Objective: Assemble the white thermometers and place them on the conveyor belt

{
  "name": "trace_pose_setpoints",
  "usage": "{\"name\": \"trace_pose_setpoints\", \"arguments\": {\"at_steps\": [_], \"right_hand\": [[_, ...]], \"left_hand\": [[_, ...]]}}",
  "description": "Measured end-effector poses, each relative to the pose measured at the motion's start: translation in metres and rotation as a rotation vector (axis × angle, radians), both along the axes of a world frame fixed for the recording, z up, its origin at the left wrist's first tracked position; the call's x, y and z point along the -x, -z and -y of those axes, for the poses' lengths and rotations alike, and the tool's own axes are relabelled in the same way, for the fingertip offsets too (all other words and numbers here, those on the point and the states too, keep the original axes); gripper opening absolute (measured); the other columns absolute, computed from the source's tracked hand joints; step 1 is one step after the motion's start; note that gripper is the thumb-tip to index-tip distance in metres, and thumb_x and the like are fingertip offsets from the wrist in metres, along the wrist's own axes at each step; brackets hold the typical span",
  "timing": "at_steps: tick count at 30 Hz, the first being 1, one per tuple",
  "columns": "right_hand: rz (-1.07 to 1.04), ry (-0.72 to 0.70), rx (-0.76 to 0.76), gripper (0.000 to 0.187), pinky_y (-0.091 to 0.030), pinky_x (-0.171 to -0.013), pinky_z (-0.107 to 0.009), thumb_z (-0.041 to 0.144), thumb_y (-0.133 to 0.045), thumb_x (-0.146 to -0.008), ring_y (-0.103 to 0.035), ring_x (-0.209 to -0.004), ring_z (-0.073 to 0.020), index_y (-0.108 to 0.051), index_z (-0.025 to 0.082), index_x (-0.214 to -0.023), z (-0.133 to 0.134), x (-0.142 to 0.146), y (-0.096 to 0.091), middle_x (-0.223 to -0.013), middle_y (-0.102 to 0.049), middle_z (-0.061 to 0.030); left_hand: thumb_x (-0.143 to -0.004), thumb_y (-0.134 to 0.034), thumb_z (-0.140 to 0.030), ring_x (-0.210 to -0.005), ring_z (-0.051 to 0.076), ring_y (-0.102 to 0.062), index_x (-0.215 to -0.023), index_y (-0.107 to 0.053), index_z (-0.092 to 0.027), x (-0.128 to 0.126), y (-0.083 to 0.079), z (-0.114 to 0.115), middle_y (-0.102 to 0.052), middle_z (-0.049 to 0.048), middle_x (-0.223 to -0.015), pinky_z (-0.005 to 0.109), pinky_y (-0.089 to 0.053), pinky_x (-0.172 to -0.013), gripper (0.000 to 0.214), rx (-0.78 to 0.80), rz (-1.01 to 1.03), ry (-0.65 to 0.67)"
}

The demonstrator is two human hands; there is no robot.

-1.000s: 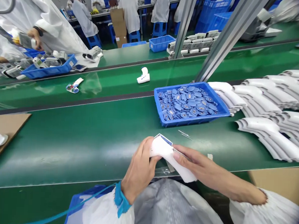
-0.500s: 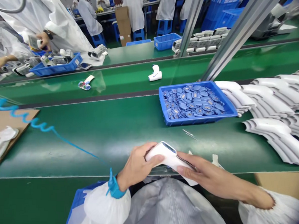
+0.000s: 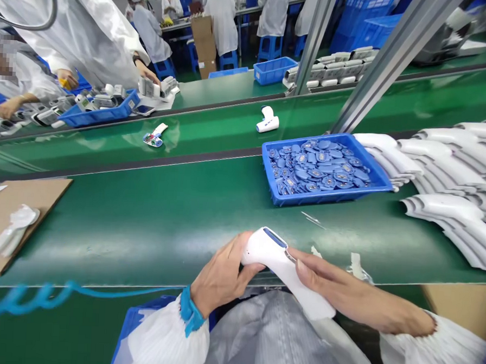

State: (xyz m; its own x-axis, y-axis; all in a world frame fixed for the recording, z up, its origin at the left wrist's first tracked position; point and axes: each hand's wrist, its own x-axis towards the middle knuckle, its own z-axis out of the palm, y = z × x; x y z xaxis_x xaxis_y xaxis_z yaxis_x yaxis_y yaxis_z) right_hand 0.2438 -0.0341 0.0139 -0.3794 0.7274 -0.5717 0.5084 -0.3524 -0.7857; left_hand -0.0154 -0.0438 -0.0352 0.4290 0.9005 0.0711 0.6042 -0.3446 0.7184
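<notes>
Left hand [image 3: 222, 276] and right hand [image 3: 343, 288] close fingers round a white thermometer [image 3: 281, 265] — head up-left, handle down-right.

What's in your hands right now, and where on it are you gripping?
A white handheld thermometer body: your left hand grips its rounded head end, and your right hand lies along the handle.
</notes>
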Motion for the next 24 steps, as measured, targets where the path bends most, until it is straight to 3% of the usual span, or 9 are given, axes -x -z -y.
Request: {"name": "trace_pose_setpoints", "arguments": {"at_steps": [4, 7, 9, 11, 13, 15, 17, 20, 24], "right_hand": [[0.002, -0.132, 0.022, 0.074, -0.042, -0.116, -0.053, 0.071, -0.055, -0.09, -0.04, -0.146, -0.0395, -0.044, 0.038, -0.155, 0.004, -0.005, 0.007, -0.16, -0.044, -0.0037], [-0.021, -0.26, -0.084, 0.071, -0.049, -0.109, -0.053, 0.063, -0.056, -0.094, -0.051, -0.138, -0.0381, -0.039, 0.038, -0.158, 0.003, -0.007, 0.012, -0.153, -0.053, -0.0068], [-0.076, -0.277, -0.223, 0.063, -0.051, -0.106, -0.048, 0.057, -0.058, -0.096, -0.057, -0.131, -0.033, -0.045, 0.037, -0.154, -0.002, -0.003, 0.014, -0.147, -0.058, -0.0071], [-0.136, -0.165, -0.381, 0.055, -0.053, -0.102, -0.041, 0.054, -0.058, -0.096, -0.061, -0.123, -0.0266, -0.053, 0.034, -0.147, -0.012, 0.009, 0.014, -0.137, -0.063, -0.0067], [-0.15, 0.035, -0.499, 0.044, -0.055, -0.087, -0.032, 0.056, -0.054, -0.097, -0.065, -0.108, -0.0212, -0.065, 0.03, -0.131, -0.024, 0.029, 0.011, -0.121, -0.069, -0.0056], [-0.097, 0.234, -0.577, 0.042, -0.05, -0.069, -0.028, 0.06, -0.05, -0.098, -0.064, -0.083, -0.0168, -0.073, 0.024, -0.098, -0.036, 0.054, 0.006, -0.093, -0.071, -0.0031], [-0.013, 0.351, -0.66, 0.053, -0.04, -0.058, -0.028, 0.061, -0.049, -0.098, -0.055, -0.063, -0.0131, -0.065, 0.021, -0.067, -0.045, 0.075, 0.002, -0.067, -0.062, -0.0004], [0.09, 0.416, -0.873, 0.059, -0.031, -0.054, -0.03, 0.053, -0.049, -0.099, -0.043, -0.051, -0.0102, -0.051, 0.02, -0.051, -0.05, 0.092, -0.001, -0.051, -0.048, 0.002], [0.156, 0.372, -1.047, 0.055, -0.028, -0.054, -0.029, 0.047, -0.052, -0.1, -0.037, -0.049, -0.0081, -0.046, 0.019, -0.052, -0.045, 0.093, 0.001, -0.051, -0.043, 0.0042]], "left_hand": [[-0.105, -0.046, -0.045, -0.132, 0.028, -0.057, -0.146, -0.038, -0.015, 0.001, 0.003, 0.0, -0.057, 0.017, -0.143, 0.045, -0.048, -0.11, 0.051, 0.003, -0.013, 0.016], [-0.103, -0.05, -0.046, -0.13, 0.027, -0.057, -0.146, -0.041, -0.016, 0.001, -0.002, -0.003, -0.058, 0.0146, -0.143, 0.043, -0.047, -0.11, 0.053, 0.081, 0.06, -0.008], [-0.098, -0.061, -0.048, -0.115, 0.024, -0.064, -0.137, -0.054, -0.02, 0.0, -0.01, -0.006, -0.067, 0.0078, -0.128, 0.038, -0.051, -0.1, 0.049, 0.193, 0.114, -0.032], [-0.09, -0.071, -0.049, -0.093, 0.02, -0.066, -0.121, -0.064, -0.022, -0.003, -0.018, -0.011, -0.073, 0.0015, -0.106, 0.032, -0.052, -0.085, 0.041, 0.286, 0.134, -0.077], [-0.086, -0.076, -0.045, -0.083, 0.017, -0.064, -0.113, -0.067, -0.022, -0.008, -0.025, -0.017, -0.072, -0.0011, -0.096, 0.029, -0.048, -0.077, 0.037, 0.305, 0.157, -0.12], [-0.085, -0.078, -0.039, -0.084, 0.016, -0.064, -0.114, -0.065, -0.02, -0.015, -0.03, -0.023, -0.072, -0.0008, -0.099, 0.028, -0.046, -0.076, 0.038, 0.28, 0.208, -0.148], [-0.082, -0.08, -0.037, -0.087, 0.017, -0.065, -0.115, -0.064, -0.018, -0.022, -0.034, -0.026, -0.073, 0.001, -0.103, 0.027, -0.046, -0.074, 0.041, 0.285, 0.242, -0.158], [-0.082, -0.077, -0.037, -0.079, 0.018, -0.065, -0.104, -0.067, -0.015, -0.027, -0.04, -0.029, -0.074, 0.0031, -0.095, 0.027, -0.044, -0.066, 0.033, 0.344, 0.239, -0.087], [-0.085, -0.07, -0.034, -0.071, 0.017, -0.064, -0.1, -0.068, -0.015, -0.029, -0.043, -0.031, -0.074, 0.0035, -0.088, 0.027, -0.043, -0.062, 0.024, 0.319, 0.202, -0.06]]}}
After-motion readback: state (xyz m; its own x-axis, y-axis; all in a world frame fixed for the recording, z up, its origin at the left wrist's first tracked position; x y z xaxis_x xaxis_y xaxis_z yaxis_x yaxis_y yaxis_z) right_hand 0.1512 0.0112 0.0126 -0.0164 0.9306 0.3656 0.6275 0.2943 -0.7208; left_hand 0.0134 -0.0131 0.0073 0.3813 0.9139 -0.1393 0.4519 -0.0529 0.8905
